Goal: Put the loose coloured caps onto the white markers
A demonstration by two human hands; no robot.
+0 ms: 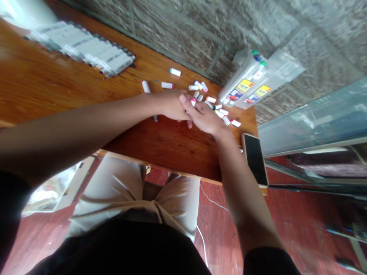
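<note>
My hands meet over the table, just in front of a loose pile of caps. My right hand (207, 117) is closed, its thumb reaching across toward my left hand. A white marker cap (193, 102) with a pink end shows beside that thumb, between the thumb and fingers. My left hand (175, 105) is curled against the right; its fingers are mostly hidden, and what they hold cannot be made out. Under my left wrist lies a marker (146, 87), partly covered. Several white caps (220, 113) with coloured ends lie just beyond and right of my right hand.
A row of grey-white markers (86, 47) lies at the back left. Clear plastic cases (243, 82), one with a few markers, stand against the stone wall (183, 30). A phone (255, 158) lies at the table's right edge, near my right forearm. A glass panel (315, 114) stands beyond.
</note>
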